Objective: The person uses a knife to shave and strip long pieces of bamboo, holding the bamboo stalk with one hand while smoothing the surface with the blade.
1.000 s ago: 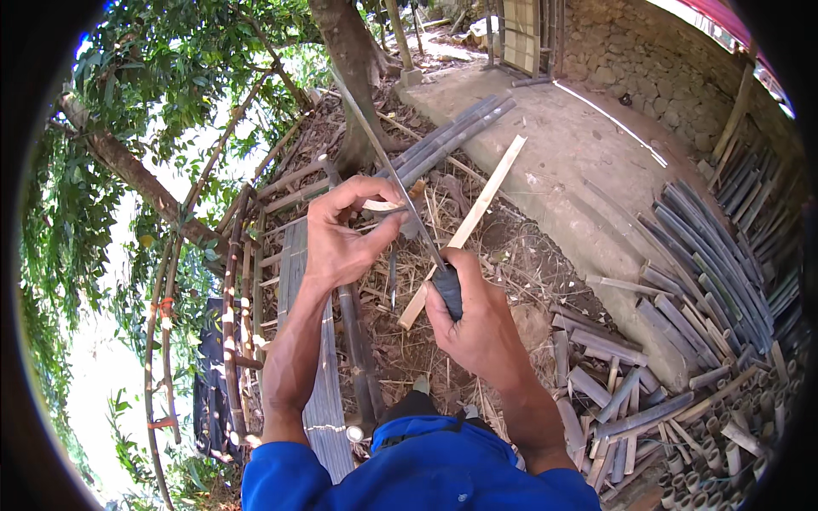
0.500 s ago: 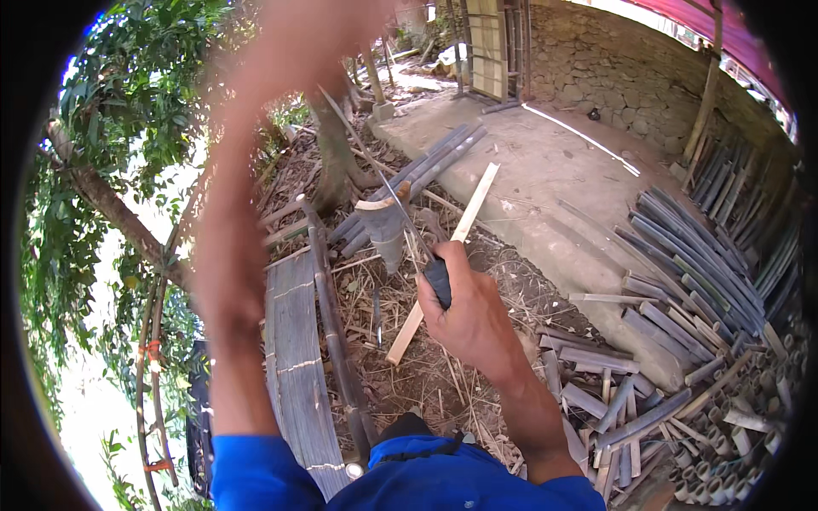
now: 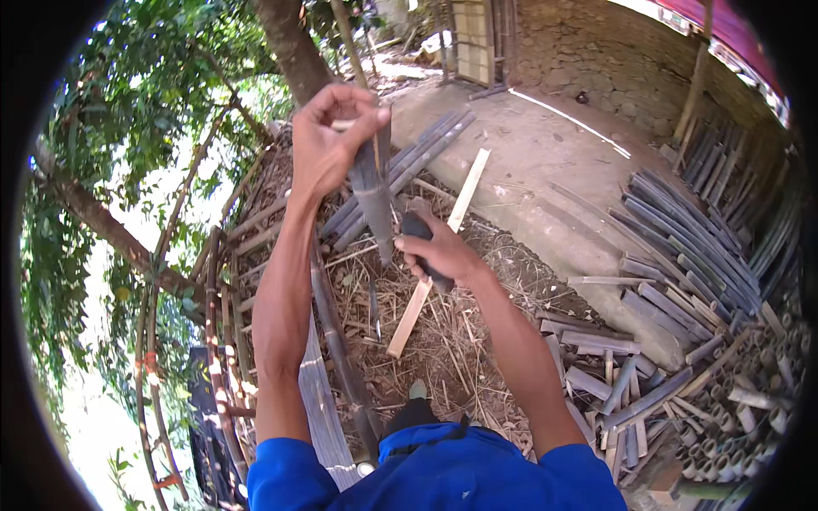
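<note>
Bamboo strip, being split by knife, outdoors.
Left hand (image 3: 328,145) pinches the bamboo strip (image 3: 373,192) high; right hand (image 3: 443,254) closed around the dark knife handle (image 3: 423,243) below. Best kept steady along the grain.

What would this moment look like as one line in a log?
left hand: pinches top of bamboo strip | right hand: grips dark knife handle against strip | below: pale wooden slat on ground

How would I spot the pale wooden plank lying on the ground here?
Find the grey concrete slab at upper right. From its near edge, the plank slants down across the straw-littered dirt, passing under the right hand. It alone is flat and cream-coloured; surrounding bamboo pieces are dark grey.
</note>
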### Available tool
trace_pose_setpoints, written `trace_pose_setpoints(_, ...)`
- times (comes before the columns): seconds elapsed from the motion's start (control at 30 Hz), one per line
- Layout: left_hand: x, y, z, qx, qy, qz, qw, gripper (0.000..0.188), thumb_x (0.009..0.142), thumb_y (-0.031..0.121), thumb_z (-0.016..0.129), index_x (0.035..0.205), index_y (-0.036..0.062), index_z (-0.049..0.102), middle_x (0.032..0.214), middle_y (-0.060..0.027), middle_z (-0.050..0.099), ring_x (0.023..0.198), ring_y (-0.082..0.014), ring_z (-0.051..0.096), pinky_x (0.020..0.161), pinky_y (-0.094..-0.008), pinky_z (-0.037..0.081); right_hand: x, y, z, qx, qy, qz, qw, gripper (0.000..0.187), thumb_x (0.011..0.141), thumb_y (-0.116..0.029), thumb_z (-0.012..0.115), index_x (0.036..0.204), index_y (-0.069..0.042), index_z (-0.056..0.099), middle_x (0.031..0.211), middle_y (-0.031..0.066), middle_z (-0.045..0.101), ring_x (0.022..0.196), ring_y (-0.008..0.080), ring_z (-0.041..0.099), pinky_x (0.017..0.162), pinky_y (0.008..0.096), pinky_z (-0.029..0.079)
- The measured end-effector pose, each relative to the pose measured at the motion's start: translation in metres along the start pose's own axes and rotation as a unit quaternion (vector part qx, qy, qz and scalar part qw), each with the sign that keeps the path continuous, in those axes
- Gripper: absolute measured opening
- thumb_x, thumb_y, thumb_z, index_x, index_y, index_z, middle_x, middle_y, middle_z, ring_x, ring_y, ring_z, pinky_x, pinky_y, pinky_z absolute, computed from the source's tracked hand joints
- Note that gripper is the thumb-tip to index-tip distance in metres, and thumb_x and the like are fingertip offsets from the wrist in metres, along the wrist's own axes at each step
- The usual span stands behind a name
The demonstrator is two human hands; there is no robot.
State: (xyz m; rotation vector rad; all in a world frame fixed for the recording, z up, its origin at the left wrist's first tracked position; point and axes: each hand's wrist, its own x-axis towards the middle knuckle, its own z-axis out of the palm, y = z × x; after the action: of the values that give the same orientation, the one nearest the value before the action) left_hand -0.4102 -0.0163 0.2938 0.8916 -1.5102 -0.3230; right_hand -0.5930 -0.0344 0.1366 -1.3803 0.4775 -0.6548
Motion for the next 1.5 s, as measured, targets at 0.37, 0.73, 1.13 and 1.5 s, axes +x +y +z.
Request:
trace_pose_setpoints(0.37, 0.014, -0.044, 0.008, 0.093, 0.051, 0.088, 0.990, 0.028, 0.084, 0.027, 0.087, 0.103, 0.0074, 0.080, 0.082, -0.0036, 0.075, 0.064, -0.0079, 0.062, 0.056, -0.0259, 0.048, 0.069, 0.017, -0.036, -0.444, 0.238, -0.157, 0.849, 0.035, 0.085, -0.016, 0.070, 0.114, -0.002, 0.058, 0.086, 0.0254, 0.067, 0.083, 0.0386, 0.070, 0.073, 0.0458, 0.054)
trace_pose_setpoints(0.73, 0.036, -0.058, -0.049, 0.033, 0.236, 0.076, 0.968, 0.022, 0.084, 0.014, 0.086, 0.095, -0.0020, 0.076, 0.091, -0.0100, 0.076, 0.079, -0.0114, 0.068, 0.073, -0.0265, 0.054, -0.018, -0.005, 0.005, -0.210, 0.097, 0.012, 0.973, 0.040, 0.090, -0.022, 0.076, 0.114, 0.004, 0.059, 0.069, 0.0002, 0.058, 0.052, 0.0075, 0.055, 0.045, 0.0247, 0.043)
trace_pose_setpoints(1.13, -0.067, 0.004, -0.144, 0.089, 0.144, 0.066, 0.983, 0.027, 0.082, 0.003, 0.084, 0.105, 0.0005, 0.070, 0.101, -0.0063, 0.071, 0.092, -0.0144, 0.067, 0.081, -0.0324, 0.055, -0.054, -0.059, 0.074, -0.259, 0.122, -0.259, 0.923, 0.046, 0.097, -0.014, 0.067, 0.138, -0.001, 0.051, 0.096, 0.0111, 0.069, 0.081, 0.0181, 0.068, 0.073, 0.0324, 0.055)
trace_pose_setpoints(1.5, -0.127, 0.030, -0.154, 0.104, 0.116, 0.070, 0.985, 0.024, 0.080, -0.007, 0.082, 0.099, -0.0009, 0.069, 0.100, -0.0108, 0.072, 0.096, -0.0164, 0.067, 0.085, -0.0315, 0.055, -0.024, -0.083, 0.140, -0.324, 0.007, -0.345, 0.881, 0.045, 0.097, -0.009, 0.066, 0.138, 0.001, 0.049, 0.099, 0.0245, 0.068, 0.083, 0.0345, 0.072, 0.071, 0.0401, 0.055)
